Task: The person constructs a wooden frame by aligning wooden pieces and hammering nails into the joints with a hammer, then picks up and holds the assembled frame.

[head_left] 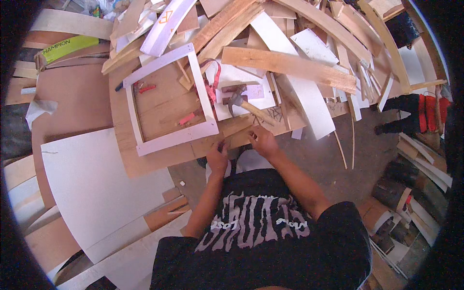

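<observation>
At the near edge of the plywood-topped table (159, 166) both my hands are close together. My left hand (217, 158) has its fingers curled in, with a small dark bit at the fingertips too small to name. My right hand (263, 141) is closed in a pinch just right of it; what it holds, if anything, is hidden. Beyond the right hand lies a claw hammer (258, 112) with a wooden handle, and loose nails (275, 114) are scattered beside it. A rectangular white wooden frame (176, 138) lies flat to the left of my hands.
Wood offcuts and boards, such as a long plank (290, 65), are heaped across the far side. Red-handled tools (187, 119) lie inside the frame. A white panel (104, 179) leans at the left. At the right stands a person's dark-clothed leg (403, 113).
</observation>
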A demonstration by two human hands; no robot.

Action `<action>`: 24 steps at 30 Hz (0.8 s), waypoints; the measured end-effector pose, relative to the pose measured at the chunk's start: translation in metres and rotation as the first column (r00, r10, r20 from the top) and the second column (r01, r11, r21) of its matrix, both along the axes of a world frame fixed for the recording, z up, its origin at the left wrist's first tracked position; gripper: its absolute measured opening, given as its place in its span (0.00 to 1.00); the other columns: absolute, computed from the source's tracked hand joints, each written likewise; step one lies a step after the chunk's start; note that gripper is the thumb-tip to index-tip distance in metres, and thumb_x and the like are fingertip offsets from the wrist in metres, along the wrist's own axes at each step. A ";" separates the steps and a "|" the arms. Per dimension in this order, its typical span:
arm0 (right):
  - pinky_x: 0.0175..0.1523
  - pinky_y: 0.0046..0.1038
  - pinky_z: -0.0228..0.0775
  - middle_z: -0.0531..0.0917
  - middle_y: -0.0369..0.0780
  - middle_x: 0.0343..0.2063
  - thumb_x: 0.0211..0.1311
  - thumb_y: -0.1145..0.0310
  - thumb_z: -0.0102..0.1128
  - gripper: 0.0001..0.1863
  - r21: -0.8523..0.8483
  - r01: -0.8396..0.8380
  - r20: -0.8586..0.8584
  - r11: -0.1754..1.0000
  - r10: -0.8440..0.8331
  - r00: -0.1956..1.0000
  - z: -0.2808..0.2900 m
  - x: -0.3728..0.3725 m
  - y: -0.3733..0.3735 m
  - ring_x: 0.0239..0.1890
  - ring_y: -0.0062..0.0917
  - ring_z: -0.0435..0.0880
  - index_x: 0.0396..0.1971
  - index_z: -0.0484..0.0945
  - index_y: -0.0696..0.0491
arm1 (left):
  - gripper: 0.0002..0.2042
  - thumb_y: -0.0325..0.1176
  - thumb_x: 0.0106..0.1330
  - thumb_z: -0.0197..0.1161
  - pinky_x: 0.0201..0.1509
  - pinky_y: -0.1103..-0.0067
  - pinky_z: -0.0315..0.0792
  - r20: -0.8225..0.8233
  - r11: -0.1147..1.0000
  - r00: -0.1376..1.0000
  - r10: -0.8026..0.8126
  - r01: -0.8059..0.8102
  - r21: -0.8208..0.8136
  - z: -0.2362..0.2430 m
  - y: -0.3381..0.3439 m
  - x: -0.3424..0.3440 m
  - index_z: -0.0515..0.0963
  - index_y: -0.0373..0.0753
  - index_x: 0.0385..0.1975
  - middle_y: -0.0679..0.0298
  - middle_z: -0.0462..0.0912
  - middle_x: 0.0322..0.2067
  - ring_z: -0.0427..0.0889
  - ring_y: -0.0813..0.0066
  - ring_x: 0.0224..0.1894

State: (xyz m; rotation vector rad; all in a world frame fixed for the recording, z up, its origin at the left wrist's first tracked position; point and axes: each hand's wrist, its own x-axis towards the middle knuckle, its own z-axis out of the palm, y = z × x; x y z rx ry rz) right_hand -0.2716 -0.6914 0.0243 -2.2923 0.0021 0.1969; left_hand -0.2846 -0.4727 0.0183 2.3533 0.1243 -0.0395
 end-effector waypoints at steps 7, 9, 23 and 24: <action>0.49 0.42 0.76 0.82 0.48 0.41 0.63 0.68 0.61 0.14 -0.011 -0.140 0.241 0.990 0.139 0.961 -0.013 -0.005 0.031 0.45 0.44 0.83 0.47 0.78 0.54 | 0.13 0.30 0.61 0.68 0.45 0.69 0.79 -0.007 0.999 1.000 -0.021 0.020 -0.034 -0.005 0.000 -0.002 0.84 0.37 0.45 0.53 0.87 0.37 0.87 0.57 0.38; 0.49 0.43 0.76 0.81 0.49 0.43 0.63 0.67 0.60 0.14 0.042 -0.290 0.344 0.956 0.259 0.903 0.011 -0.001 0.047 0.45 0.45 0.82 0.47 0.78 0.53 | 0.12 0.29 0.61 0.67 0.45 0.69 0.79 -0.031 0.997 0.999 0.033 -0.035 -0.074 -0.019 0.005 -0.007 0.83 0.36 0.45 0.53 0.87 0.38 0.87 0.58 0.38; 0.44 0.40 0.77 0.84 0.49 0.37 0.58 0.68 0.65 0.12 -0.076 0.385 0.255 0.920 -0.355 0.899 -0.008 -0.008 -0.015 0.39 0.44 0.85 0.42 0.83 0.55 | 0.13 0.33 0.66 0.62 0.46 0.65 0.77 0.055 0.919 0.931 -0.361 0.365 -0.152 0.008 -0.062 0.029 0.81 0.38 0.48 0.52 0.86 0.38 0.84 0.53 0.40; 0.44 0.40 0.78 0.84 0.49 0.37 0.58 0.67 0.65 0.13 -0.075 0.416 0.276 0.906 -0.382 0.882 -0.007 -0.006 -0.015 0.39 0.44 0.85 0.42 0.84 0.55 | 0.14 0.34 0.66 0.60 0.48 0.64 0.76 0.059 0.925 0.933 -0.355 0.360 -0.123 0.003 -0.067 0.032 0.81 0.37 0.49 0.51 0.85 0.39 0.84 0.51 0.42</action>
